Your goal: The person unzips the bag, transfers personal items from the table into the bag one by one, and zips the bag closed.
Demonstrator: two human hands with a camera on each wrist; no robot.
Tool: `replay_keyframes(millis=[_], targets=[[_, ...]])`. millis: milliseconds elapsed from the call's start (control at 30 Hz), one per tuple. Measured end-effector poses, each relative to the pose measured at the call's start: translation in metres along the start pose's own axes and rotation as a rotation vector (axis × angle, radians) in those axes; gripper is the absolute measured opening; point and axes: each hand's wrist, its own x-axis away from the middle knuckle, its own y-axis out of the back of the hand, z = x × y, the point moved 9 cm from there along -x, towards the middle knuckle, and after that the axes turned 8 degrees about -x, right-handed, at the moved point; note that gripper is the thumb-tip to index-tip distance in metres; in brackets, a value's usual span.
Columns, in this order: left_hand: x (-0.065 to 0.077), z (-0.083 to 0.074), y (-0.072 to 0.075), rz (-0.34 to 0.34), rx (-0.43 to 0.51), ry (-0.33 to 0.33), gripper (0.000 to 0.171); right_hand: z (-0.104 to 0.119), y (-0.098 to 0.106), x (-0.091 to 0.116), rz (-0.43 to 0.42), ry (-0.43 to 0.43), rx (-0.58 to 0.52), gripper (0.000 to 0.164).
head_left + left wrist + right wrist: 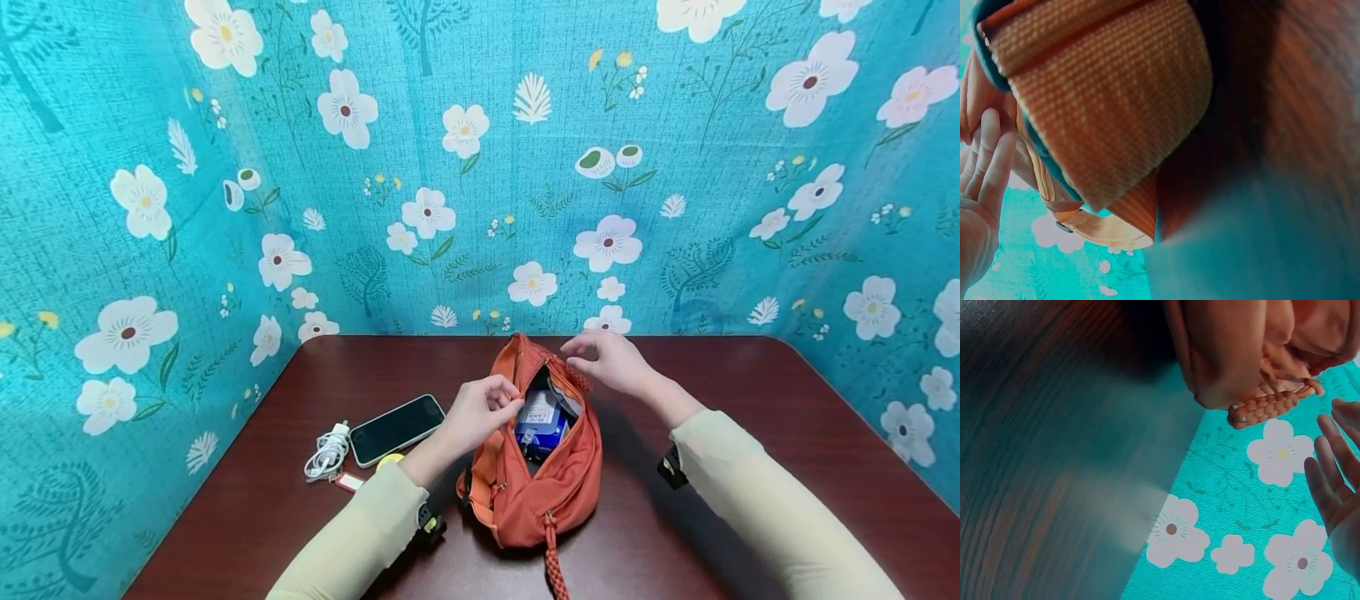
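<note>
An orange-red fabric bag (577, 492) lies on the table with its zip opened wide. Inside, a card holder printed "CARD" (540, 408) rests against a blue packet (551, 447). My left hand (480, 410) pinches the left edge of the opening between thumb and forefinger. In the left wrist view, the bag's woven orange strap (1110, 100) covers much of the scene. Beside the far right end of the opening is my right hand (613, 363), fingers loosely bent. The right wrist view shows those fingers apart from the bag and its braided zip pull (1266, 407).
Left of the bag lie a dark-screened phone (397, 429), a white charger with coiled cable (327, 454), a partly covered yellow object (389, 461) and a small red-and-white item (348, 482). A second braided pull (553, 567) hangs toward the front. Flowered turquoise cloth (465, 217) encloses the table.
</note>
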Motion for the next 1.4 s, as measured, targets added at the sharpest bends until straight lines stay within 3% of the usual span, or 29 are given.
replay_keyframes(millis=[267,833,1233,1400], targets=[[0.000,-0.003,0.001,0.009,0.010,-0.015,0.004,-0.005,-0.013,-0.005,0.067,-0.006,-0.051,0.023],[0.001,-0.003,0.000,0.014,0.017,-0.005,0.005,-0.016,-0.023,-0.016,0.046,-0.032,-0.128,0.018],[0.001,0.000,0.000,0.005,0.010,-0.005,0.005,-0.010,-0.032,-0.022,0.060,-0.001,-0.115,0.003],[0.003,0.001,-0.002,0.013,0.008,-0.013,0.005,-0.006,-0.033,-0.022,0.059,-0.002,-0.125,0.004]])
